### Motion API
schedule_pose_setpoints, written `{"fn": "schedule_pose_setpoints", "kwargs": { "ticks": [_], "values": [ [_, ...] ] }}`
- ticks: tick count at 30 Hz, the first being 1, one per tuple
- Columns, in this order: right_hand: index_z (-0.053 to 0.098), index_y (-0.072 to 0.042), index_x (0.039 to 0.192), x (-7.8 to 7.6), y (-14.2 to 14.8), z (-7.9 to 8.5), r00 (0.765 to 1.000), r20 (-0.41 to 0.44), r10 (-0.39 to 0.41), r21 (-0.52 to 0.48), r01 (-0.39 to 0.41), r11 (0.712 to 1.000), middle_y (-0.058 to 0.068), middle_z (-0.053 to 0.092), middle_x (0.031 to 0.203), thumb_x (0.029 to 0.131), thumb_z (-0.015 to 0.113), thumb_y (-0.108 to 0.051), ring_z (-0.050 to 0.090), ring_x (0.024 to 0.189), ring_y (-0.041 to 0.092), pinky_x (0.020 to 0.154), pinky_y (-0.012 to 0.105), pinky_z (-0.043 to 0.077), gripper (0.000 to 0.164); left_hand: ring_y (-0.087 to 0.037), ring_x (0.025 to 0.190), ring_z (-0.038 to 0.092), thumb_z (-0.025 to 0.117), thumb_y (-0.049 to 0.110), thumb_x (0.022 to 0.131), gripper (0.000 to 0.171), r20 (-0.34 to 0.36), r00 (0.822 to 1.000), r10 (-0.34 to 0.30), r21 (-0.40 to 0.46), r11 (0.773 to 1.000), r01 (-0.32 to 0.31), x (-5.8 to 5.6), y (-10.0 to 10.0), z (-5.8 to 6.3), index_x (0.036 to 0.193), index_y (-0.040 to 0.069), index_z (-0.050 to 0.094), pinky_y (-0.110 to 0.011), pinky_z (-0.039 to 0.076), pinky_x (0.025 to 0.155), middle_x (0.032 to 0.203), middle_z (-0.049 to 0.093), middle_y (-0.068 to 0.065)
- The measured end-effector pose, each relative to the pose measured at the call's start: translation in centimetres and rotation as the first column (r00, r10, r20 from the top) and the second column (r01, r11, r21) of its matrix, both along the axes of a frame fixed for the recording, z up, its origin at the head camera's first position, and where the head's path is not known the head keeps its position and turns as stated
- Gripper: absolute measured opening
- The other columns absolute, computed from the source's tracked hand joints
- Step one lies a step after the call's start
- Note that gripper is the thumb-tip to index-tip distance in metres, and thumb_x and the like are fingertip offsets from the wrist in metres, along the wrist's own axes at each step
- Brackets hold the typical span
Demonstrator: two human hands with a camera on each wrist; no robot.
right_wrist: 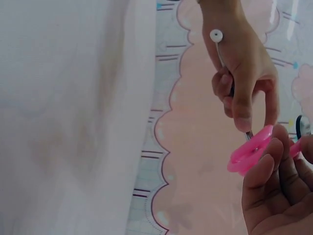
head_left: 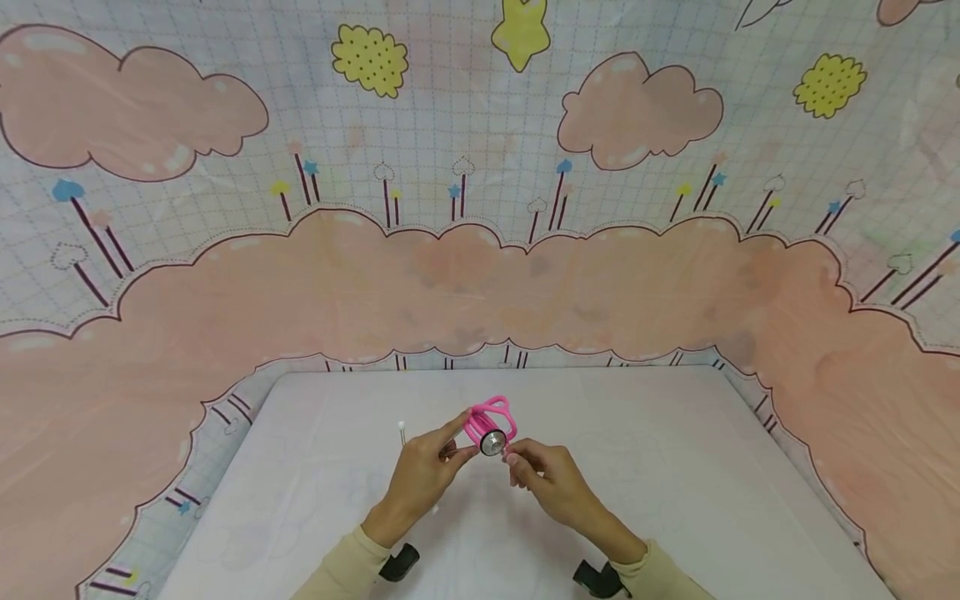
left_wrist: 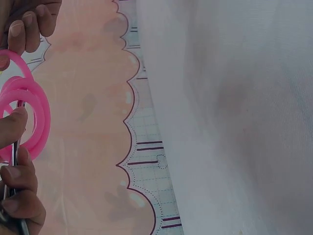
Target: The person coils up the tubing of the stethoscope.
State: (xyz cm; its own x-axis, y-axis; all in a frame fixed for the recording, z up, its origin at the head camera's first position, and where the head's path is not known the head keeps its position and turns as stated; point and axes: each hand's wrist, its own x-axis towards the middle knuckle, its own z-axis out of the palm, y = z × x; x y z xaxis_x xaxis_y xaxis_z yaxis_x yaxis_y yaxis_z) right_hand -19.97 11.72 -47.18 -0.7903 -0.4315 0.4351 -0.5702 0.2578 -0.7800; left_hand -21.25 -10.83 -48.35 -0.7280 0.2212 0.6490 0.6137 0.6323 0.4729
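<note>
A stethoscope with pink tubing [head_left: 495, 406] wound into a loose coil is held up over the white table. Its round silver chest piece [head_left: 492, 442] has a dark rim and faces the head camera. My left hand [head_left: 426, 471] grips the coil and the metal ear tubes between thumb and fingers; a white ear tip [right_wrist: 216, 35] sticks out past that hand in the right wrist view. With thumb and fingertips, my right hand [head_left: 558, 483] pinches the pink tube beside the chest piece. Looped pink tubing [left_wrist: 43, 117] shows at the left edge of the left wrist view.
The white table [head_left: 300, 483] spreads beneath both hands. Behind it and at its sides hangs a patterned cloth [head_left: 465, 292] with clouds and stars. Black wrist mounts [head_left: 399, 562] sit at the cuffs of the beige sleeves [head_left: 341, 571].
</note>
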Motion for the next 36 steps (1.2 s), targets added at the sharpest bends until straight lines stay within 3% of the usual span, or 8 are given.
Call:
{"fn": "schedule_pose_setpoints", "kwargs": {
  "ticks": [5, 9, 15, 24, 36],
  "values": [
    [0.065, -0.008, 0.093, 0.3, -0.1, 0.7, 0.995, 0.088, -0.039, 0.016, 0.038, 0.999, 0.005, 0.062, 0.064, 0.102, 0.054, -0.018, 0.055, 0.057, 0.004, 0.055, 0.023, 0.051, 0.018, 0.001, 0.058, 0.044, 0.085, 0.019, 0.076, 0.063, -0.071, 0.997, 0.010, -0.027, 1.000, -0.012, 0.1, 0.2, -0.1, 0.134, 0.015, 0.062, -0.010, 0.041, 0.054, 0.063, 0.053, 0.010],
    [0.064, -0.008, 0.091, 0.1, 0.0, 0.4, 0.985, 0.161, -0.066, 0.020, 0.063, 0.998, 0.005, 0.064, 0.063, 0.102, 0.055, -0.021, 0.055, 0.056, 0.003, 0.055, 0.024, 0.053, 0.020, -0.002, 0.057, 0.048, 0.085, 0.019, 0.075, 0.063, -0.139, 0.990, 0.020, -0.058, 0.998, -0.028, 0.2, 0.5, -0.1, 0.134, 0.014, 0.063, -0.010, 0.042, 0.056, 0.062, 0.055, 0.007],
    [0.064, -0.004, 0.089, 0.1, -0.3, 0.4, 0.960, 0.226, -0.165, 0.011, 0.167, 0.986, 0.009, 0.065, 0.060, 0.101, 0.055, -0.011, 0.055, 0.052, 0.007, 0.052, 0.023, 0.051, 0.017, -0.001, 0.057, 0.054, 0.086, 0.019, 0.074, 0.063, -0.204, 0.978, 0.037, -0.096, 0.994, -0.058, 0.6, 0.9, 0.0, 0.132, 0.011, 0.064, -0.011, 0.044, 0.054, 0.062, 0.060, 0.005],
    [0.060, -0.003, 0.085, 2.0, -1.7, 3.0, 0.912, 0.295, -0.286, -0.103, 0.328, 0.939, 0.013, 0.064, 0.060, 0.100, 0.055, -0.007, 0.056, 0.052, 0.012, 0.054, 0.022, 0.050, 0.016, -0.006, 0.057, 0.060, 0.086, 0.017, 0.073, 0.066, -0.197, 0.980, 0.042, -0.089, 0.994, -0.060, 0.8, 1.9, 0.0, 0.135, 0.012, 0.061, -0.013, 0.049, 0.058, 0.063, 0.060, 0.003],
    [0.058, -0.002, 0.083, 1.8, -2.2, 2.7, 0.888, 0.279, -0.366, -0.203, 0.427, 0.881, 0.015, 0.063, 0.056, 0.098, 0.059, -0.007, 0.055, 0.048, 0.013, 0.049, 0.028, 0.051, 0.016, -0.002, 0.056, 0.056, 0.085, 0.018, 0.075, 0.066, -0.209, 0.977, 0.047, -0.068, 0.996, -0.063, 0.4, 2.6, -0.5, 0.135, 0.012, 0.060, -0.011, 0.046, 0.055, 0.062, 0.060, 0.005]
  ]
}}
